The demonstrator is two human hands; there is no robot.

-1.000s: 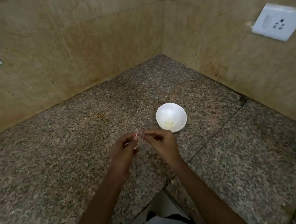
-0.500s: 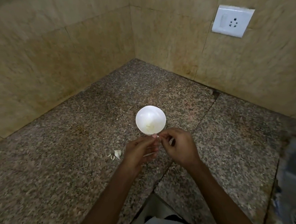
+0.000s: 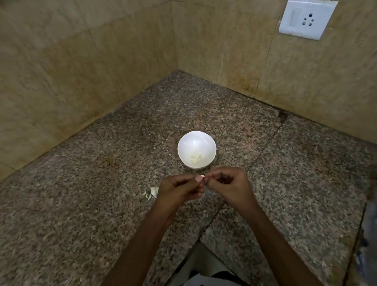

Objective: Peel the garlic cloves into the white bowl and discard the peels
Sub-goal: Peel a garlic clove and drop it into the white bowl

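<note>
Just below the white bowl (image 3: 194,140), which holds peeled cloves (image 3: 196,158), the left hand (image 3: 182,189) and right hand (image 3: 228,184) both pinch a small pale garlic clove (image 3: 202,176), while peels (image 3: 152,192) dropped within the last second lie on the counter (image 3: 76,217) at left, so this clove seems nearly bare.

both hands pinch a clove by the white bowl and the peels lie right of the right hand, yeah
No: the head view shows the peels lying left of the left hand, on the counter. It and the right hand do pinch a clove by the white bowl.
</note>
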